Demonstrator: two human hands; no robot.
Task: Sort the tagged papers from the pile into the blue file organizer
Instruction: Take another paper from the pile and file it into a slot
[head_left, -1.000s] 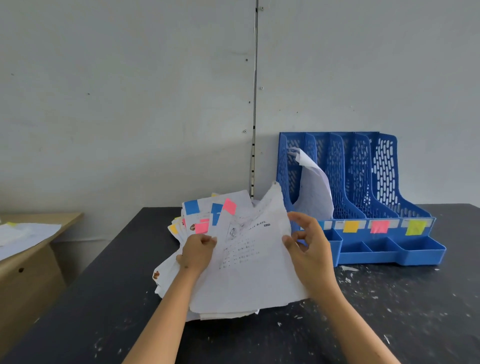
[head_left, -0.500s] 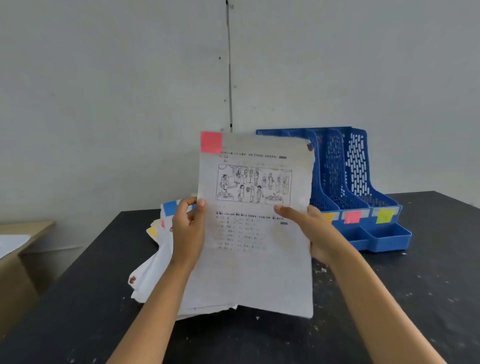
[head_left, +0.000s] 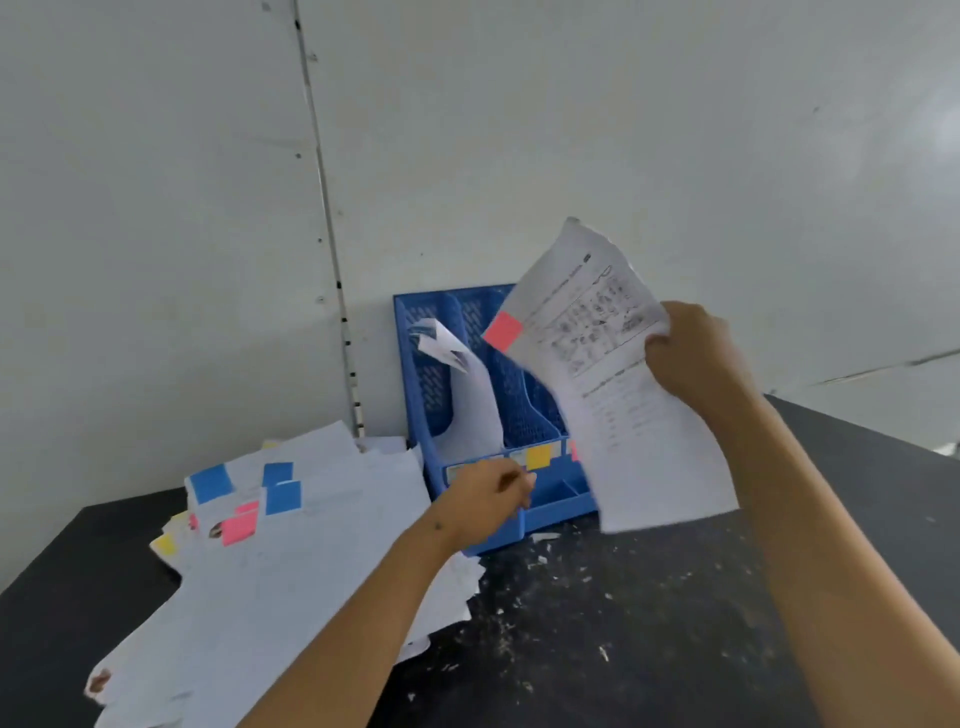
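While its fingers curl round the right edge of a printed sheet (head_left: 613, 395), the right hand (head_left: 691, 353) holds that paper up in the air, tilted, in front of the right part of the blue file organizer (head_left: 441, 384). A pink tag (head_left: 503, 331) sticks out from the sheet's upper left corner, and the page shows a block of small drawings with lines of text below. The sheet's lower edge hangs just above the dark table (head_left: 623, 623) and hides the organizer's right-hand slots.

Lower and to the left, the left hand (head_left: 488, 501) floats in front of the organizer's low front tray, fingers loosely curled with nothing in them; motion blur hides finer detail. Just behind it, a yellow label (head_left: 538, 457) sits on the organizer's front strip. One white paper (head_left: 467, 410) already stands in the leftmost slot, its top corner bent over.

Left of the organizer, touching its base, the pile of papers (head_left: 291, 561) lies fanned across the table, with blue tags (head_left: 210, 483), pink tags (head_left: 239, 527) and a yellow tag (head_left: 165, 544) showing at its far edge. White flecks are scattered over the tabletop near the organizer.
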